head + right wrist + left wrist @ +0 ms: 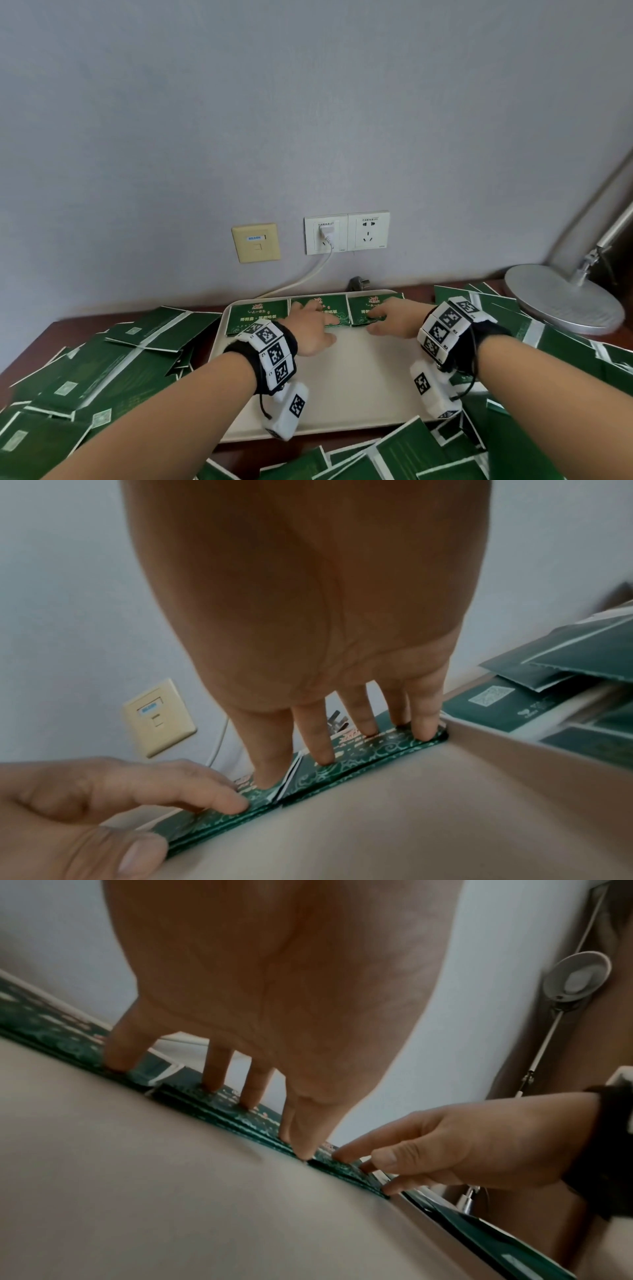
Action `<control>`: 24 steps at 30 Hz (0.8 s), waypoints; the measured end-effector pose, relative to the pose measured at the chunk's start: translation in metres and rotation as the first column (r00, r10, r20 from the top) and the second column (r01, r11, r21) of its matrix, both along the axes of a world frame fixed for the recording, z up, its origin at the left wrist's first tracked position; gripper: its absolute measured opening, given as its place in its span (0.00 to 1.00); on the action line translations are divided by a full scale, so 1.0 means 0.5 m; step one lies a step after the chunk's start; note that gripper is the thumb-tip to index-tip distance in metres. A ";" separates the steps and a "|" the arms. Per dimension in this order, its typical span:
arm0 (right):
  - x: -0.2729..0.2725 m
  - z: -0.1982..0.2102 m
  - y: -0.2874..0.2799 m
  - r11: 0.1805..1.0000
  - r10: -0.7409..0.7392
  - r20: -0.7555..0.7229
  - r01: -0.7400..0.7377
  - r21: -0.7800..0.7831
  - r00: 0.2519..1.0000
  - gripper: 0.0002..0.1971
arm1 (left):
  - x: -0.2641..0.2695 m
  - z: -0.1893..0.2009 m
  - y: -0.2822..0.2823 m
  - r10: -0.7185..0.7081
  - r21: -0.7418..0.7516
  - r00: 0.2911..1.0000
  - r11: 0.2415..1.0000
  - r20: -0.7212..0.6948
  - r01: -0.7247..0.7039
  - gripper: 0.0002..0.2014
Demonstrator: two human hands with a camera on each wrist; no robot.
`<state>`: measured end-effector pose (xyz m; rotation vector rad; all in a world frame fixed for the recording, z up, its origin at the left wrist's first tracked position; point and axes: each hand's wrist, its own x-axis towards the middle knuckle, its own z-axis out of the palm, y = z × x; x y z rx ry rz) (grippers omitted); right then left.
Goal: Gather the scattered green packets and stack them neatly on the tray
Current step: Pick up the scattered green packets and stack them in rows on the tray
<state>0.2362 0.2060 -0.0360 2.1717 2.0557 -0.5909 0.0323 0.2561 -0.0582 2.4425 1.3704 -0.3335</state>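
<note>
A flat cream-white rectangular plastic tray (342, 377) lies on a dark brown wooden table (68, 329), its far edge close to a pale grey wall (308, 120). Along that far edge, three low piles of glossy green packets with gold printing sit side by side in a row: the left pile (257, 317), the middle pile (337, 305) and the right pile (363, 308), edges touching or nearly so.

The left hand (310, 330) reaches over the tray with its fingers (214, 1069) straight and spread, their tips pressing down on top of the middle pile; it grips nothing. The right hand (399, 317) does the same on the right pile, its fingers (424, 718) extended and planted on the printed face, with the thumb coming down at the seam between the middle and right piles (the right wrist view shows this most plainly). The near part of the tray is bare.

Many loose green packets (102, 370) lie scattered and overlapping on the table to the left of the tray, more (548, 346) to the right, and others across the near edge. On the wall are a yellowed data socket plate (256, 242) and a white double power outlet (346, 232) with a white plug and cable in it. A round silver lamp base (561, 298) stands at the table's far right.
</note>
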 end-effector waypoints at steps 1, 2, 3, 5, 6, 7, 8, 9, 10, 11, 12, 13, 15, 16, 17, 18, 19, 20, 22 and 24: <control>-0.001 -0.001 0.002 1.000 -0.004 0.000 0.004 -0.004 1.000 0.26 | -0.001 0.002 0.001 -0.006 -0.004 1.000 1.000 -0.003 0.006 0.25; -0.002 -0.003 0.004 1.000 -0.006 0.002 0.006 -0.007 1.000 0.26 | -0.003 0.004 0.001 -0.012 -0.005 1.000 1.000 -0.004 0.012 0.25; -0.003 -0.005 0.005 1.000 -0.008 0.006 0.008 -0.010 1.000 0.27 | -0.003 0.008 -0.002 -0.016 -0.002 1.000 1.000 -0.004 0.016 0.26; -0.005 -0.008 0.005 1.000 -0.011 0.020 0.011 -0.012 1.000 0.28 | -0.004 0.010 -0.005 -0.021 0.007 1.000 1.000 -0.003 0.021 0.26; -0.004 -0.008 0.005 1.000 -0.013 0.024 0.014 -0.015 1.000 0.28 | -0.004 0.009 -0.004 -0.020 0.009 1.000 1.000 -0.002 0.020 0.26; -0.005 -0.006 0.002 1.000 -0.015 0.021 0.015 -0.021 1.000 0.28 | -0.004 0.008 -0.004 -0.015 0.006 1.000 1.000 -0.005 0.015 0.26; -0.005 -0.002 0.001 0.999 -0.021 0.004 0.021 -0.025 1.000 0.29 | -0.004 0.007 -0.003 -0.012 0.004 1.000 1.000 -0.010 0.012 0.27; -0.005 0.005 -0.001 0.999 -0.028 -0.024 0.028 -0.022 0.999 0.29 | -0.004 0.006 -0.003 -0.008 0.001 1.000 1.000 -0.016 0.008 0.27; -0.006 0.013 -0.004 0.999 -0.041 -0.057 0.041 -0.012 0.998 0.29 | -0.004 0.010 -0.005 -0.007 -0.003 1.000 1.000 -0.019 0.007 0.28; -0.007 0.021 -0.006 0.999 -0.050 -0.085 0.051 0.011 0.995 0.30 | -0.005 0.013 -0.007 -0.004 -0.007 1.000 1.000 -0.018 0.004 0.28; -0.008 0.034 -0.013 0.997 -0.056 -0.102 0.061 0.041 0.993 0.30 | -0.007 0.023 -0.014 -0.002 -0.009 1.000 1.000 -0.013 0.002 0.28; -0.009 0.046 -0.018 0.996 -0.059 -0.111 0.067 0.067 0.992 0.30 | -0.010 0.033 -0.021 0.000 -0.010 1.000 1.000 -0.005 0.000 0.28; -0.014 0.076 -0.039 0.993 -0.063 -0.123 0.075 0.095 0.990 0.29 | -0.017 0.064 -0.043 -0.001 0.004 1.000 1.000 0.020 0.001 0.27; -0.019 0.091 -0.052 0.992 -0.069 -0.132 0.082 0.096 0.989 0.29 | -0.021 0.081 -0.054 -0.004 0.021 0.999 1.000 0.037 0.003 0.27; -0.024 0.107 -0.071 0.991 -0.073 -0.139 0.088 0.105 0.988 0.28 | -0.027 0.101 -0.071 -0.008 0.038 0.998 0.999 0.055 0.006 0.26; -0.028 0.121 -0.084 0.989 -0.079 -0.145 0.096 0.114 0.986 0.27 | -0.030 0.120 -0.085 -0.016 0.054 0.997 0.998 0.080 0.012 0.26; -0.031 0.132 -0.100 0.987 -0.080 -0.146 0.100 0.130 0.986 0.26 | -0.036 0.136 -0.101 -0.023 0.065 0.994 0.998 0.106 0.017 0.26; -0.037 0.146 -0.123 0.985 -0.080 -0.140 0.100 0.140 0.987 0.26 | -0.043 0.154 -0.121 -0.027 0.069 0.991 0.997 0.131 0.018 0.26; -0.050 0.166 -0.167 0.986 -0.078 -0.121 0.095 0.140 0.990 0.26 | -0.057 0.176 -0.159 -0.028 0.057 0.987 0.998 0.159 0.019 0.26; -0.062 0.181 -0.205 0.988 -0.077 -0.107 0.091 0.129 0.991 0.26 | -0.069 0.192 -0.195 -0.033 0.054 0.988 0.998 0.153 0.025 0.25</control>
